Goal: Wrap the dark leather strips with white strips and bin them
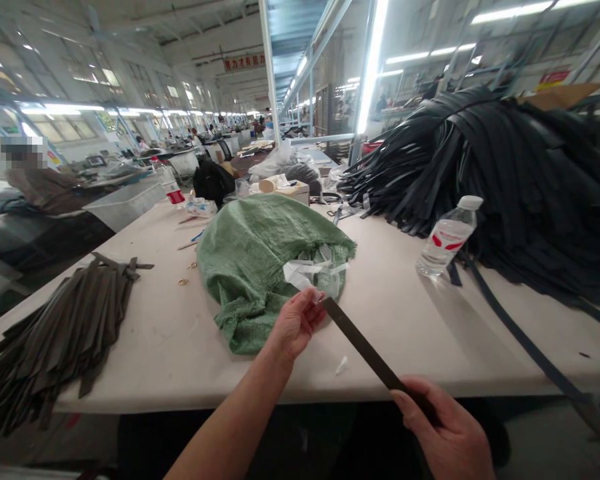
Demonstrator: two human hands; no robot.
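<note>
A dark olive strap (363,343) slants down to the right over the table's front edge. My right hand (443,427) is closed round its lower part. At the strap's upper end, my left hand (300,320) has its fingers pinched together on a bit of white material; whether they also grip the strap tip is unclear. Just beyond that hand lies a green woven sack (260,247), its open mouth showing white strips (305,272). A small white scrap (341,365) rests on the table below the strap.
Olive strips (75,320) are heaped at the table's (170,360) left. A large pile of black straps (500,180) fills the right, beside a water bottle (447,239). Another bottle (169,181) and a black bag (213,179) stand farther back. A person (40,177) is at far left.
</note>
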